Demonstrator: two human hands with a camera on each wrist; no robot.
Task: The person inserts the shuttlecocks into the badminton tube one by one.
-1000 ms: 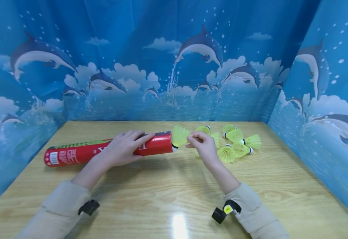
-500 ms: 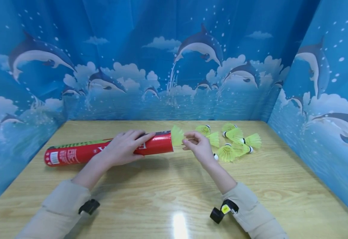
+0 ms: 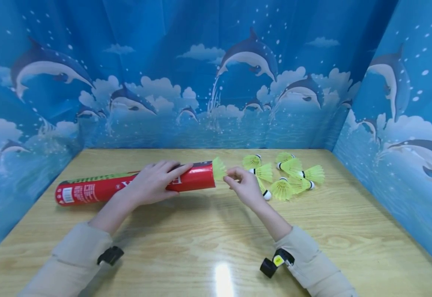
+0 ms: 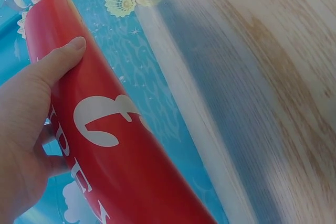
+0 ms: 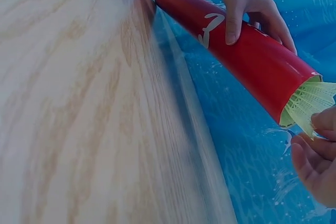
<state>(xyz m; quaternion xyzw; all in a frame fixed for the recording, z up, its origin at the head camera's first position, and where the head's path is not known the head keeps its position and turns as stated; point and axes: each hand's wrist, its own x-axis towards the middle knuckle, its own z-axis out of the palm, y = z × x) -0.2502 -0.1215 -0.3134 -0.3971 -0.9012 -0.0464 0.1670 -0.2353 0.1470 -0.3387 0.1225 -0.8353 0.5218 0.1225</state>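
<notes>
A red shuttlecock tube (image 3: 197,178) lies tilted in the head view, its mouth to the right and slightly raised. Around its body, close to the mouth, the left hand (image 3: 154,181) grips it. A yellow shuttlecock (image 3: 218,168) sits partly inside the mouth, with its skirt sticking out and its head hidden in the tube. At the skirt's edge the right hand (image 3: 243,185) pinches it between thumb and finger. The right wrist view shows the skirt (image 5: 310,103) half in the tube. In the left wrist view, the thumb (image 4: 63,61) lies along the tube.
Several yellow shuttlecocks (image 3: 282,189) lie in a loose group right of the right hand. One with a white head (image 3: 267,194) is partly behind that hand. The wooden table (image 3: 186,243) meets a blue dolphin curtain (image 3: 201,82) at the back and sides.
The right hand has moved a little left, pushing the shuttlecock head-first into the tube; its head has gone out of sight. The left hand and tube have hardly moved.
</notes>
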